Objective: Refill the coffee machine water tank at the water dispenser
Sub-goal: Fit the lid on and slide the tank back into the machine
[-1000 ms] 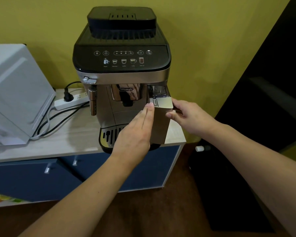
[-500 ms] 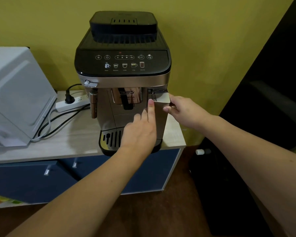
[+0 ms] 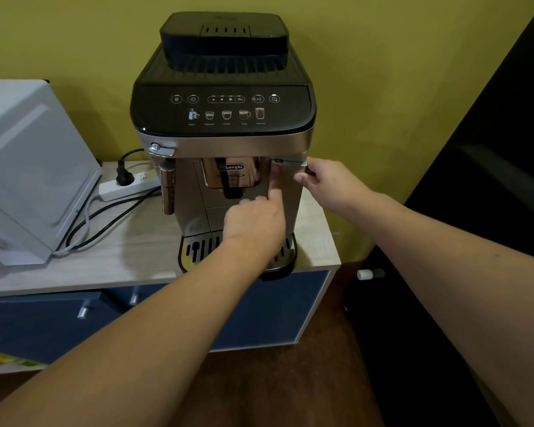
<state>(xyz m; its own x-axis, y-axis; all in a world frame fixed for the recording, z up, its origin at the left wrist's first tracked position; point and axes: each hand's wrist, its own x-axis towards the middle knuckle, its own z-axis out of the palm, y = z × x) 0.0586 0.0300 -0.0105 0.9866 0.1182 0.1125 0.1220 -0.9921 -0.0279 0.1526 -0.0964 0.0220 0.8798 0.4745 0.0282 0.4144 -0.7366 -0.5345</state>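
Observation:
The silver and black coffee machine (image 3: 222,112) stands on a pale wooden cabinet top (image 3: 121,248). Its water tank (image 3: 290,192) sits in the slot at the machine's front right, with the silver front panel about flush with the machine's face. My left hand (image 3: 253,220) has its index finger stretched up against the tank's front and the other fingers curled. My right hand (image 3: 330,183) grips the tank's top right corner with thumb and fingers. No water dispenser is in view.
A white appliance (image 3: 22,167) stands at the left, with a power strip (image 3: 121,186) and cables between it and the machine. Blue drawers (image 3: 43,322) are below the top. A tall dark object (image 3: 490,180) rises at the right, with a small white cap (image 3: 364,274) near the floor.
The tank has slid back from sticking out in front to sitting inside the machine. My left hand went from a flat palm to a pointing index finger. The view moved closer.

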